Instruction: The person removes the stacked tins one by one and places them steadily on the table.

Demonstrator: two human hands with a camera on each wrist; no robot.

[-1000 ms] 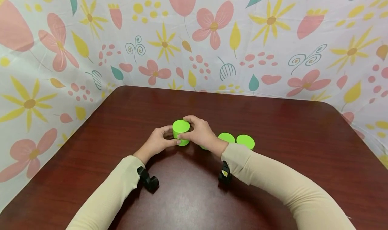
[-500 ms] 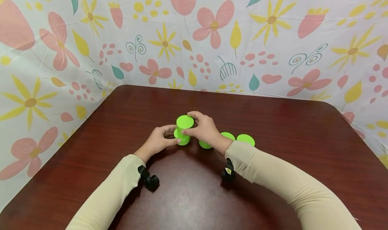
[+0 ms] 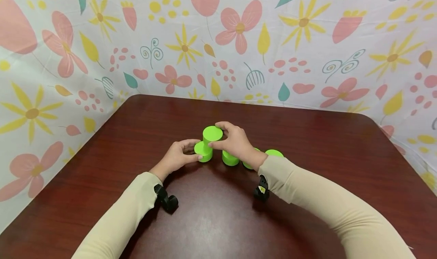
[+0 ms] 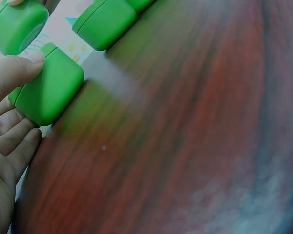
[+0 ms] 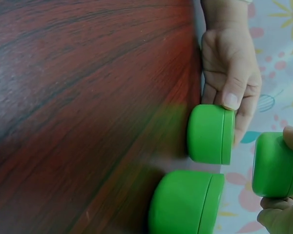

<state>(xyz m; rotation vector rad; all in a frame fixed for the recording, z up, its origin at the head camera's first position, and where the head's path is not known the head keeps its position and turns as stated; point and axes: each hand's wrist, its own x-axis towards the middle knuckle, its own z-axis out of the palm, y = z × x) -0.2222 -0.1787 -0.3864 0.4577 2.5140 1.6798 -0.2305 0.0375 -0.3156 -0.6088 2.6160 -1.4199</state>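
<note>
My left hand (image 3: 175,157) grips a round green lidded jar (image 3: 203,153) standing on the table, thumb on the near side and fingers on the far side. Above it and slightly right, my right hand (image 3: 238,140) holds another green jar (image 3: 212,133) upright by its sides. A gap between this raised jar (image 5: 274,165) and the left-hand jar (image 5: 207,134) shows in the right wrist view. Under my right hand stands a third green jar (image 3: 230,159), also seen as a jar (image 4: 107,22) in the left wrist view.
Two more green jars stand in the row to the right: one jar (image 3: 247,165) partly behind my right wrist, another jar (image 3: 274,153) behind the sleeve. The dark wooden table (image 3: 164,115) meets a floral cloth (image 3: 205,43) at its back and left edges.
The right hand has lifted its jar off the top of the left-hand jar, moving up and to the right. My left hand stays around the lower jar. More of the third jar shows.
</note>
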